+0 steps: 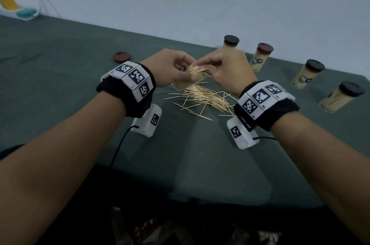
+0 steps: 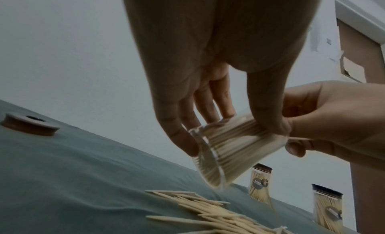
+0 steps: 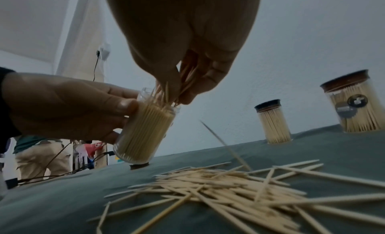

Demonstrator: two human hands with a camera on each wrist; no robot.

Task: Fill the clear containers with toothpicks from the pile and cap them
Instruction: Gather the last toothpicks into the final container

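My left hand (image 1: 172, 68) grips a clear container (image 2: 225, 148) nearly full of toothpicks, tilted and held above the green table (image 1: 60, 60). In the right wrist view the same container (image 3: 143, 132) hangs just off the cloth. My right hand (image 1: 224, 68) pinches a small bunch of toothpicks (image 3: 185, 79) at the container's open mouth, their tips inside it. A loose pile of toothpicks (image 1: 202, 97) lies on the table below both hands. One brown cap (image 1: 122, 57) lies flat to the left, apart from the hands.
Several capped containers full of toothpicks stand along the back right of the table, the nearest (image 1: 231, 43) behind my right hand and another (image 1: 341, 96) at the far right. A single toothpick (image 3: 225, 145) is falling toward the pile. Cables hang off the table's left side.
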